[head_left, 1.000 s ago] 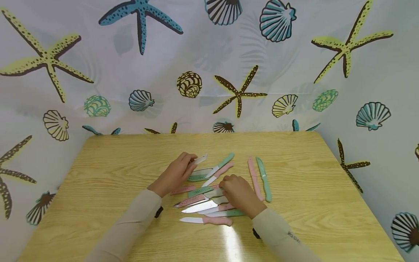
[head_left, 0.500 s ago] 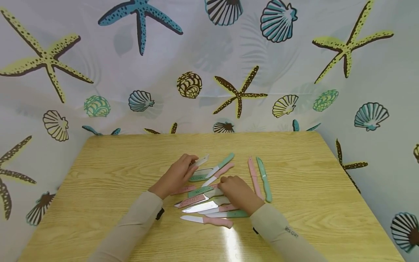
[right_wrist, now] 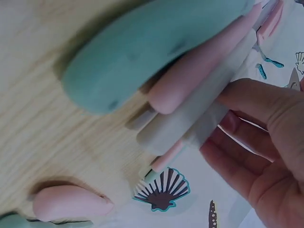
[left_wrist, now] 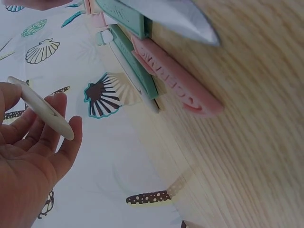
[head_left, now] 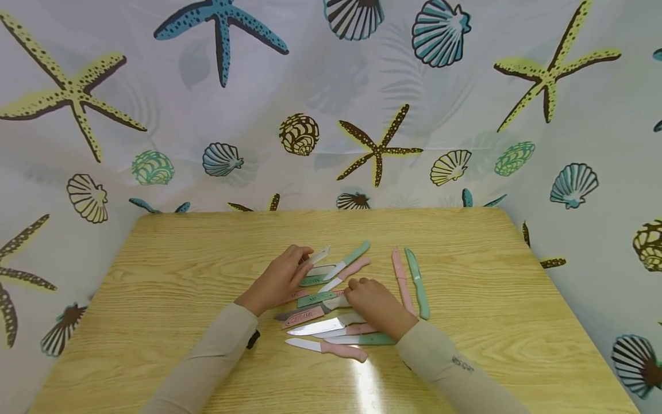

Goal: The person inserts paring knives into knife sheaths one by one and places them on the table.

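My left hand (head_left: 279, 273) pinches a slim cream blade cover (left_wrist: 45, 110) between thumb and fingers, raised above the table's left-centre. Over the pile of knives, my right hand (head_left: 379, 306) grips the pale grey handle (right_wrist: 206, 128) of a knife whose grey blade (head_left: 289, 315) points left. A pink cover marked CERAMIC (head_left: 304, 315) lies against that blade's near side. Just beyond it is a green cover (head_left: 316, 299). Nearer me lies another grey-handled knife (head_left: 316, 327), with pink-handled and green-handled knives (head_left: 381, 338) beside it. My right fingers hide part of the handles.
Beyond the pile, a green-handled knife (head_left: 357, 252) and a pink-handled knife (head_left: 355, 266) lie slantwise near a green cover (head_left: 314, 280). Covered pink (head_left: 401, 280) and green (head_left: 418, 282) knives lie to the right. A single pink-handled knife (head_left: 343, 351) is closest on the wooden table (head_left: 196, 247).
The grey-handled knife in my right hand has shifted and tilted; its blade now shows dark beyond the pink cover. My left hand has edged slightly right with the cream cover.
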A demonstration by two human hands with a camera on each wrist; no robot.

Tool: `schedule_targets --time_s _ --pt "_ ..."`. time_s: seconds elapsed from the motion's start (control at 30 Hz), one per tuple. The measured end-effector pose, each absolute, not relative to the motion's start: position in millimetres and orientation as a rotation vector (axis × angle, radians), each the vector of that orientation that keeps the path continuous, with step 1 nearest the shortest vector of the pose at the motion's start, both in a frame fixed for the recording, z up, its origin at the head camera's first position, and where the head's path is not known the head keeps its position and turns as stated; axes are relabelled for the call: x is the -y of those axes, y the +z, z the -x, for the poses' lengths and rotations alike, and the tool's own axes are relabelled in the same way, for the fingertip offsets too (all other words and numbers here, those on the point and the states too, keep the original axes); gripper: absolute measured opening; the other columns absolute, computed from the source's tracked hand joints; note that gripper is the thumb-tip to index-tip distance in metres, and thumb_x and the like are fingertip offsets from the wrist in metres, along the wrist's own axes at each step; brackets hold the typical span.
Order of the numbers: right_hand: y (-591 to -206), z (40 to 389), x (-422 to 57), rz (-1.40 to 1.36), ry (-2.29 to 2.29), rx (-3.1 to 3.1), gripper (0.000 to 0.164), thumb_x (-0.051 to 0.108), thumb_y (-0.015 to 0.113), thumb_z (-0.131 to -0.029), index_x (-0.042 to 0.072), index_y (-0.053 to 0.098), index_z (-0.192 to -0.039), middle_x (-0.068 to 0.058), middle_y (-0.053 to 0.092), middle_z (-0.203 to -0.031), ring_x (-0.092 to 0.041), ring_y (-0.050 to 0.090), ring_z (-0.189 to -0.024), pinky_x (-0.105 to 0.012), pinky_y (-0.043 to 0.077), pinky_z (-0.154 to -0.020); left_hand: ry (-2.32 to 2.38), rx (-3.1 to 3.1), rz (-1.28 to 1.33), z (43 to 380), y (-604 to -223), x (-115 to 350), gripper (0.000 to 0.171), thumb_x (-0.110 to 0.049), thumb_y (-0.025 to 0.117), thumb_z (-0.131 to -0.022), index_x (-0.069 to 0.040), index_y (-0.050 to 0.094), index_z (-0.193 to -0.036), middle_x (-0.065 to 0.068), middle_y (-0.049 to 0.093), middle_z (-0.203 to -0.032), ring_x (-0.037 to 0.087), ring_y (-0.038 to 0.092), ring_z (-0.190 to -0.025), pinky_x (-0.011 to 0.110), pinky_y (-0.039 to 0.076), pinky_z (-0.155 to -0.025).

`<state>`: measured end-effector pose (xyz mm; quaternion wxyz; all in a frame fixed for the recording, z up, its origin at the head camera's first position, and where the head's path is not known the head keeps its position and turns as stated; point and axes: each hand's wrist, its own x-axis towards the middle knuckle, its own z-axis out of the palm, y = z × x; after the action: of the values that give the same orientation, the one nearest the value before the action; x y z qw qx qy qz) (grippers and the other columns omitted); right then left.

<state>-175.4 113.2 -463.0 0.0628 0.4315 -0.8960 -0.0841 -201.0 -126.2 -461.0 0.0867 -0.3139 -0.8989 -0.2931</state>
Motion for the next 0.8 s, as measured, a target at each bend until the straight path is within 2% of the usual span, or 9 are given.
schedule_targets --time_s 0.23,0.33,0.47,0.57,0.8 --pt "-462 171 -119 -1.285 -0.207 2.657 0.065 0.063 0.064 -0.069 0.003 0.065 -0.093 -0.006 0.057 -0.087 -0.018 0.054 -0.074 -0.025 0.049 -0.056 -0.867 2.662 0.949 200 -461 127 0.031 -0.015 0.048 -0.098 0.001 0.048 -0.124 0.006 0.051 -0.103 0.009 0.047 -0.079 0.025 0.046 -0.070" --pt "-463 171 -123 -1.265 -0.194 2.656 0.060 0.061 0.063 -0.073 0.003 0.064 -0.091 -0.005 0.057 -0.085 -0.016 0.054 -0.071 -0.024 0.048 -0.054 -0.868 2.656 0.944 199 -461 128 0.030 -0.016 0.048 -0.098 0.001 0.050 -0.123 0.006 0.051 -0.105 0.008 0.048 -0.081 0.025 0.046 -0.070" --pt "-465 172 -130 -1.215 -0.179 2.655 0.028 0.032 0.069 -0.082 0.005 0.064 -0.085 -0.003 0.056 -0.080 -0.013 0.051 -0.065 -0.020 0.043 -0.049 -0.877 2.635 0.929 197 -460 130 0.029 -0.019 0.047 -0.099 -0.002 0.054 -0.121 0.006 0.052 -0.109 0.008 0.050 -0.084 0.024 0.047 -0.071" --pt "-465 172 -136 -1.188 -0.154 2.650 0.007 0.009 0.069 -0.082 0.005 0.065 -0.084 -0.003 0.057 -0.081 -0.013 0.052 -0.066 -0.020 0.044 -0.051 -0.877 2.621 0.909 197 -459 132 0.030 -0.020 0.047 -0.099 -0.003 0.056 -0.121 0.005 0.053 -0.110 0.008 0.052 -0.086 0.024 0.047 -0.072" --pt "-461 164 -156 -1.098 0.075 2.705 0.015 0.001 0.067 -0.077 0.003 0.065 -0.091 -0.005 0.060 -0.088 -0.018 0.059 -0.075 -0.025 0.050 -0.061 -0.863 2.588 0.916 197 -459 136 0.029 -0.018 0.048 -0.098 -0.002 0.055 -0.121 0.004 0.051 -0.112 0.009 0.052 -0.091 0.025 0.047 -0.077"
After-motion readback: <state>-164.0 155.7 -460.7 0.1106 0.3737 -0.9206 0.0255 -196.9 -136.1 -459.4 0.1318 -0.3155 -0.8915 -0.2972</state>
